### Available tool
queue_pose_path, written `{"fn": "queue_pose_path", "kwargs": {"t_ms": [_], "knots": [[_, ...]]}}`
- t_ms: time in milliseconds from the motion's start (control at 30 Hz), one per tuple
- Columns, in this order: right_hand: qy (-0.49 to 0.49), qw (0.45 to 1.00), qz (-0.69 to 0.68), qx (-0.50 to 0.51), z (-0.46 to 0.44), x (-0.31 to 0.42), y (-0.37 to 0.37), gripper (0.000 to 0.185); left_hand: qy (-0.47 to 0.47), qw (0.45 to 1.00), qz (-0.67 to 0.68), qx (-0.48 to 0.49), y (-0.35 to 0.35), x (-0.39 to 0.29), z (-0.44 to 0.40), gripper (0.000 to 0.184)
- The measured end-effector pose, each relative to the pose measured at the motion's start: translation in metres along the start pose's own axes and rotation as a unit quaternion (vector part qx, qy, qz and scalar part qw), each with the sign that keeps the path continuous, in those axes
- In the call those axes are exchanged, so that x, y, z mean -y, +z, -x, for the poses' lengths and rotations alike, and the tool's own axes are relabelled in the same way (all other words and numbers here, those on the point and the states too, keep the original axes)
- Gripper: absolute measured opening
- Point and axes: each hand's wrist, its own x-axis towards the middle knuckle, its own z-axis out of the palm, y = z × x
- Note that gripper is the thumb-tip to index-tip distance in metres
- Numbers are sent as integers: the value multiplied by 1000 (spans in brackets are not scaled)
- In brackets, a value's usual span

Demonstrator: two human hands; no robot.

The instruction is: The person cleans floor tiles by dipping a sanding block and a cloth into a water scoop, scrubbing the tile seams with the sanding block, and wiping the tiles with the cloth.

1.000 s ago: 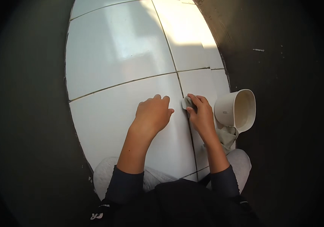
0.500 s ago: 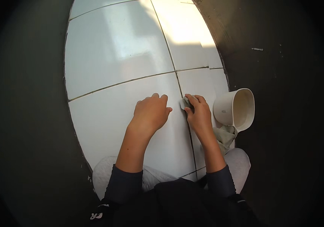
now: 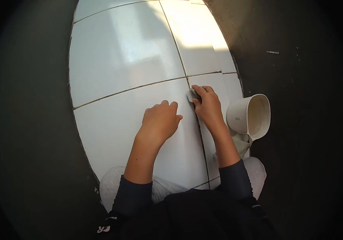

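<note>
My right hand [image 3: 208, 106] is closed around a small flat, pale grey piece [image 3: 191, 95], whose light edge shows past my fingers. It rests over the dark grout line [image 3: 197, 120] between the white tiles [image 3: 111, 132], just below where two lines cross. The rest of the piece is hidden under my fingers, so its kind is unclear. My left hand [image 3: 161, 120] leans on the tile to the left of that line, fingers curled down and thumb poking out to the side. Nothing shows in it.
To the right, a white cup-like container [image 3: 239, 115] lies tipped with its mouth facing right. A crumpled grey-green cloth or bag [image 3: 241, 143] lies below it. Dark floor [image 3: 299, 140] borders the tiles, and my knees [image 3: 255, 172] flank them.
My right hand has slid forward along the grout line with the pale piece, towards the crossing. My left hand stays in nearly the same place.
</note>
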Motion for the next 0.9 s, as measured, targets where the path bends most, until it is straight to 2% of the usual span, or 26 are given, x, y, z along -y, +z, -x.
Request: {"fn": "queue_pose_path", "kwargs": {"t_ms": [67,200,267,300,333,400,567,633,767,833,867,900], "knots": [[-3,999,43,16,29,-2,-6,38,0,1000,2,0,1,1,0,28],[15,998,15,60,58,-19,-22,33,5,1000,-1,-14,0,1,2,27],[132,963,-213,99,57,-22,-33,30,4,1000,2,-13,1,0,2,27],[198,933,-275,126,55,-22,-40,30,3,1000,4,-10,1,1,2,27],[197,933,-274,128,55,-21,-42,30,1,1000,5,-11,1,2,2,27],[245,827,-498,93,57,-19,-45,30,2,1000,-6,-12,1,3,1,27],[228,802,-538,126,54,-22,-46,37,6,1000,-7,-10,2,3,0,27],[234,769,-584,111,52,-18,-48,33,8,1000,-3,-11,2,3,1,27],[238,767,-587,102,49,-15,-46,35,7,1000,-1,-7,-2,3,2,28],[241,858,-436,123,43,-14,-47,35,9,1000,3,1,-5,3,2,29],[240,859,-436,123,38,-14,-46,35,9,1000,5,4,-5,3,2,29],[185,915,-336,122,32,-15,-45,35,9,1000,7,7,-5,3,3,29]]}}
